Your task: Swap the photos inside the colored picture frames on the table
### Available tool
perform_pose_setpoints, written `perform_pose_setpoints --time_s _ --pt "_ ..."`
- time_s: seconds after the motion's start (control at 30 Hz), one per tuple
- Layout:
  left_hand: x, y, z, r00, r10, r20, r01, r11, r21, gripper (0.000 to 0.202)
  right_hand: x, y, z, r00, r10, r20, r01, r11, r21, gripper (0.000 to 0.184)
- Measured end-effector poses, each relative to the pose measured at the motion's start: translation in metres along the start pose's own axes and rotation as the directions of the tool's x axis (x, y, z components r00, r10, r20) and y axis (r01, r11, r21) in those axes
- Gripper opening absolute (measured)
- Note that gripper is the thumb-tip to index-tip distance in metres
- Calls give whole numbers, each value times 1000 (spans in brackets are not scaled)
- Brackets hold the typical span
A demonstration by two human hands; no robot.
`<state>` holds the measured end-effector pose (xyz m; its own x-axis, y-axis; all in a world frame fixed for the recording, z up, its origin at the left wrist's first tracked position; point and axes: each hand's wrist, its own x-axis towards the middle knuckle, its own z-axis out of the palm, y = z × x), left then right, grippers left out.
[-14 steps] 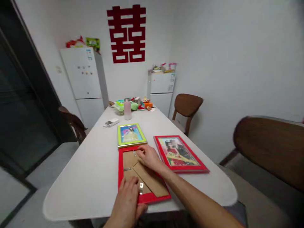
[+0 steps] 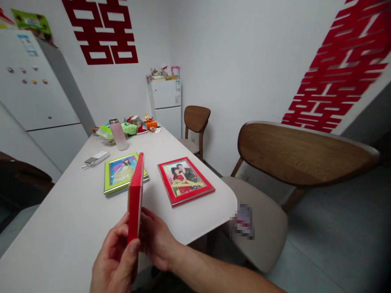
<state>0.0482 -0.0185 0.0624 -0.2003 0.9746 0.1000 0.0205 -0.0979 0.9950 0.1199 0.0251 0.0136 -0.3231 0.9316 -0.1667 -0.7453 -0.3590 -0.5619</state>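
A red picture frame (image 2: pixel 135 194) stands on edge above the near end of the white table (image 2: pixel 73 211), seen edge-on. My left hand (image 2: pixel 114 257) grips its lower left side with the thumb against the edge. My right hand (image 2: pixel 158 239) holds its right face, fingers closed on it. Beyond it, flat on the table, lie a green-framed picture (image 2: pixel 122 172) and a second red-framed photo (image 2: pixel 184 179).
A pink bottle (image 2: pixel 118 134), a small white device (image 2: pixel 95 159) and a cluster of snacks (image 2: pixel 131 125) sit at the far end. A wooden chair (image 2: pixel 293 162) stands close on the right, another chair (image 2: pixel 196 122) farther back. Fridges stand by the wall.
The red frame lay face-down on the table; both hands have lifted it upright onto its edge. The view has swung to the right.
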Motion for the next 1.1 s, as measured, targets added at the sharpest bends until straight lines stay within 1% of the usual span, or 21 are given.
perform_pose_setpoints --time_s 0.03,0.07,0.1,0.13,0.2,0.23,0.3,0.33,0.37,0.4,0.43,0.47,0.5,0.53,0.63,0.73,0.83,0.9,1.03,1.1 --pt "1 2 5 999 -6 44 7 999 -32 34 0 -1 3 998 -60 -26 61 996 62 30" --pt "4 4 10 996 10 85 -5 998 -60 33 1 -5 3 989 -132 -58 137 986 90 31" --pt "9 6 14 995 42 96 -32 995 -97 33 2 -12 2 975 -205 -83 212 973 88 33" --pt "15 10 17 993 84 84 -71 987 -141 34 3 -21 -3 959 -270 -91 276 959 64 36" --pt "27 18 24 986 158 52 -143 966 -216 45 6 -46 -18 925 -369 -93 367 929 -35 43" --pt "32 22 28 984 168 57 -151 961 -231 51 8 -62 -27 916 -389 -98 378 919 -111 46" --pt "42 25 36 982 138 129 -107 970 -219 61 11 -96 -49 895 -422 -143 357 871 -337 52" --pt "46 23 42 978 117 173 -78 973 -216 64 14 -115 -61 878 -450 -160 329 813 -480 53" --pt "49 18 48 970 100 222 -50 974 -219 65 16 -133 -72 857 -488 -165 292 724 -625 53" --pt "53 11 54 960 99 261 -35 970 -239 64 20 -150 -82 834 -530 -157 233 595 -769 52" --pt "57 2 61 952 88 293 -9 966 -260 62 24 -165 -92 809 -569 -146 145 435 -888 51" --pt "60 -9 68 947 78 312 0 970 -242 61 27 -177 -101 802 -581 -142 110 376 -920 50" --pt "64 -20 75 947 77 311 -19 983 -185 57 31 -187 -110 800 -585 -136 83 332 -940 49" --pt "68 -31 81 948 68 312 -20 988 -153 55 35 -194 -118 798 -588 -133 48 283 -958 48" --pt "74 -58 91 952 50 302 -39 998 -42 48 43 -202 -136 795 -593 -130 -53 145 -988 45" --pt "73 -74 91 958 44 284 -77 992 103 47 45 -199 -146 784 -609 -117 -151 -4 -988 44" --pt "68 -83 87 958 53 281 -120 966 228 56 46 -196 -151 779 -621 -88 -216 -133 -967 42" --pt "66 -86 88 955 73 288 -156 948 277 64 47 -195 -152 784 -617 -64 -240 -206 -949 39" --pt "72 -90 94 940 131 316 -229 927 297 67 55 -201 -153 802 -597 -21 -267 -327 -906 36" --pt "79 -90 98 936 146 319 -242 927 285 67 60 -205 -149 805 -593 9 -269 -380 -885 37"
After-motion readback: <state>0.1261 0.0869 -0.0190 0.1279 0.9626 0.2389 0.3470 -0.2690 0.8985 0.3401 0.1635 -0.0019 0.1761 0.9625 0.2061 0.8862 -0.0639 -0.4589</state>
